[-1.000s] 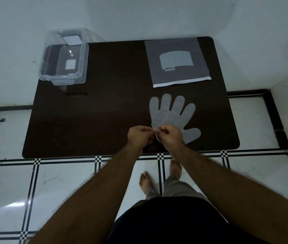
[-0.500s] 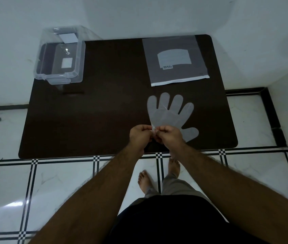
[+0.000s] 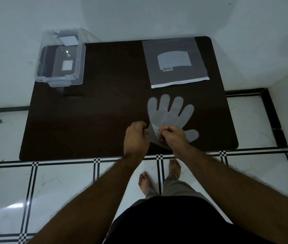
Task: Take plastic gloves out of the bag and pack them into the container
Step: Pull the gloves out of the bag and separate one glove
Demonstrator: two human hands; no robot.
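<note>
A thin translucent plastic glove (image 3: 170, 114) lies flat on the dark table (image 3: 104, 111), fingers spread and pointing away from me. My left hand (image 3: 136, 136) and my right hand (image 3: 173, 135) pinch the glove's cuff at the near edge of the table, a short gap between them, and the cuff film is lifted and stretched between them. A grey zip bag (image 3: 175, 61) with a white strip lies flat behind the glove. The clear plastic container (image 3: 60, 59) stands at the table's far left corner, with nothing visible inside but a white label.
The table stands against white walls in a corner. White floor tiles with black lines run in front of it, and my bare feet (image 3: 159, 175) stand just short of the table's near edge.
My hands, which were pinched close together at the cuff, have drawn apart, the left one going left, and the cuff film now spreads between them.
</note>
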